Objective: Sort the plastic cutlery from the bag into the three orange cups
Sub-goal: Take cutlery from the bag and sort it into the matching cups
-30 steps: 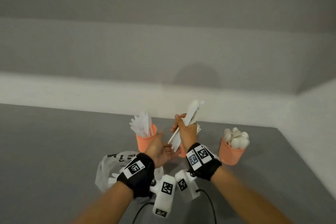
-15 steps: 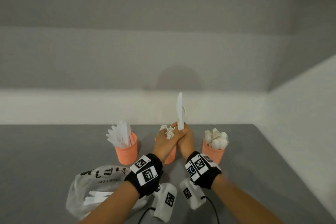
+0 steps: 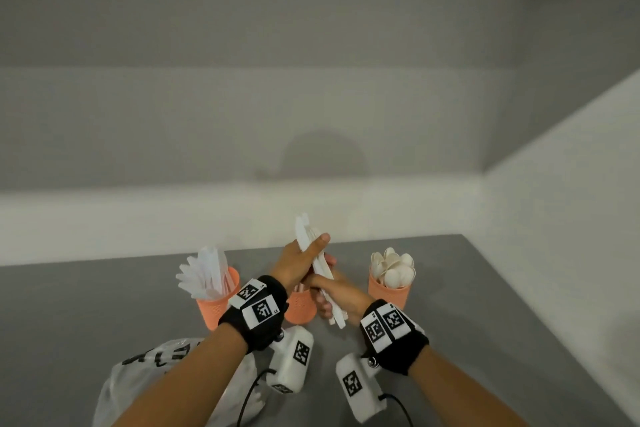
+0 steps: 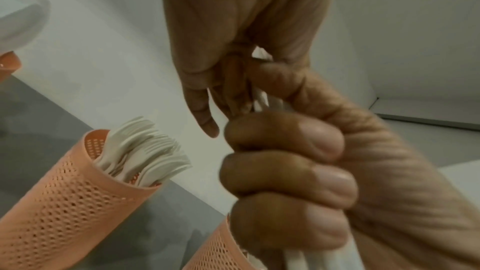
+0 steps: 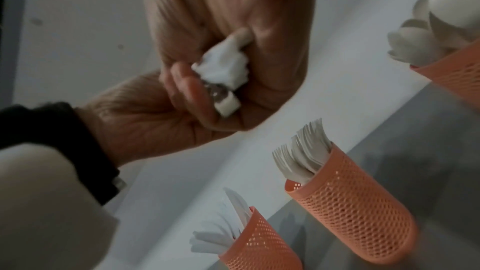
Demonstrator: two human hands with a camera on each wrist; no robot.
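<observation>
A bundle of white plastic cutlery (image 3: 304, 232), with a serrated knife showing, stands tilted above the middle orange cup (image 3: 300, 308). My left hand (image 3: 303, 262) grips its upper part, thumb across the front. Below it, my right hand (image 3: 337, 296) grips the handle ends (image 5: 223, 67). The right hand's curled fingers (image 4: 285, 171) wrap the handles in the left wrist view. The left cup (image 3: 216, 305) holds knives, the middle cup (image 5: 350, 213) forks, and the right cup (image 3: 389, 293) spoons. The printed plastic bag (image 3: 162, 371) lies at the lower left under my left forearm.
The cups stand in a row on a grey table (image 3: 502, 322) near a white back ledge (image 3: 138, 218). A white wall (image 3: 571, 218) borders the table on the right. Bare table lies to the left of the cups and in front of the spoon cup.
The bundle stood upright half a second ago and now tilts, handle ends toward the front right. My left hand has slid up onto it; my right hand has dropped to the handles.
</observation>
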